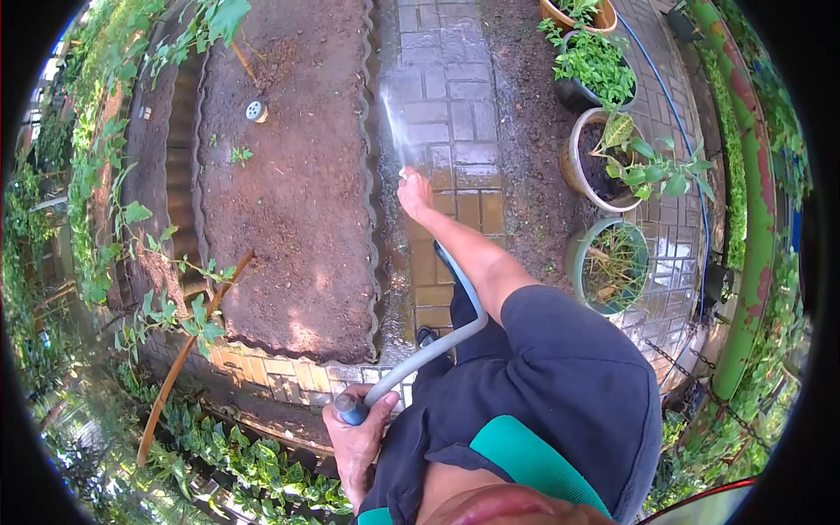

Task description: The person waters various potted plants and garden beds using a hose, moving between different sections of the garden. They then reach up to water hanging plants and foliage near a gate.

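My right hand (414, 192) is stretched forward over the paved path, its fingers closed round a small nozzle or hose end (403, 173) that is mostly hidden. A spray of water (395, 127) leaves it onto the wet bricks (451, 114). Near my body on the left, my left hand (357, 442) is wrapped round a grey-blue hose (429, 352), close to a thick round-ended part (349, 406). From there the hose curves up past my legs and under my right forearm. Whether it joins what my right hand holds cannot be seen.
Left of the path lies a soil bed (289, 201) with a wavy edging (371, 175) and a small perforated object (256, 111). Several potted plants (605, 160), a thin blue hose (669, 92) and a green pole (759, 210) stand or lie right. A bent stick (179, 363) leans left.
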Tool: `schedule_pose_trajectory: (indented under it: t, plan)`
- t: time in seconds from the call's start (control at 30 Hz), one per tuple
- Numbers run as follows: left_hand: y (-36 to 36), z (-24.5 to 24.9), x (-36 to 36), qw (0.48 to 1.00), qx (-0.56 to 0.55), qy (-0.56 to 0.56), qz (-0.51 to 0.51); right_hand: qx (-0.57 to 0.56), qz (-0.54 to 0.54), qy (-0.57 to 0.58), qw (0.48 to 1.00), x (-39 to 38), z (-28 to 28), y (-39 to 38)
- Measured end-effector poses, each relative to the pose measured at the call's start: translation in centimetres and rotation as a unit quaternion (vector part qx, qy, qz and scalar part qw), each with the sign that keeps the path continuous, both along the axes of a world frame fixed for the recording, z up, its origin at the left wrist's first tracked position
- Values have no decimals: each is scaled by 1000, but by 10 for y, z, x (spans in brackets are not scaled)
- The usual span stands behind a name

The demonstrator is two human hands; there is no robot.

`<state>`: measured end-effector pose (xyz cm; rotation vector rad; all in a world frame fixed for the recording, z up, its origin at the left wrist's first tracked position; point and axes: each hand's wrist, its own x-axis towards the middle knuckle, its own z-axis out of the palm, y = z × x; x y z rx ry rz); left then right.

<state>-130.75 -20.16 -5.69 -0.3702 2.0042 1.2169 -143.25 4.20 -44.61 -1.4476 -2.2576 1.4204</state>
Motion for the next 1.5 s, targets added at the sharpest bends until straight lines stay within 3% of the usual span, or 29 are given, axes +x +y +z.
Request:
schedule_pose_trajectory:
  t: [0.17, 0.27, 0.37, 0.47, 0.53, 0.6, 0.7, 0.8, 0.87, 0.93, 1.0, 1.2, 1.47, 1.5]
  plan:
    - [41, 5, -29, 1000, -18, -15, 7, -15, -51, 5, 999, -39, 20, 86]
    - [56, 2, -43, 1000, -23, -4, -8, -8, -74, 23, 997, -45, -13, 127]
    - [77, 6, -55, 1000, -7, -9, 1, 64, -58, -19, 996, -43, -2, 161]
    - [99, 16, -68, 999, -11, -6, -29, 73, -83, -25, 994, -36, -4, 186]
    - [114, 25, -79, 995, -12, 17, -103, 90, -100, -45, 990, -33, 7, 205]
    - [130, 36, -87, 984, -2, 41, -172, 92, -122, -44, 987, -31, 7, 217]
    - [135, 37, -97, 975, 33, 90, -198, 86, -154, -42, 983, -29, 15, 217]
    - [134, 41, -114, 982, 33, 87, -162, 70, -174, -1, 982, -39, 2, 187]
    - [134, 40, -132, 992, 23, 54, -114, 84, -73, -12, 994, -54, -10, 148]
    - [132, 30, -148, 991, 46, 80, -97, 12, -34, -15, 999, -78, 0, 132]
    - [131, 22, -170, 991, 45, 85, -97, 26, 12, -8, 1000, -110, 1, 140]
    - [166, -12, -266, 992, 37, 85, -89, 69, 15, -48, 996, -203, 4, 223]
    - [232, 0, -363, 992, 54, 0, -114, 160, -42, -66, 984, -278, 8, 335]
    - [239, 3, -372, 991, 48, -20, -122, 103, -89, -43, 990, -283, 2, 348]
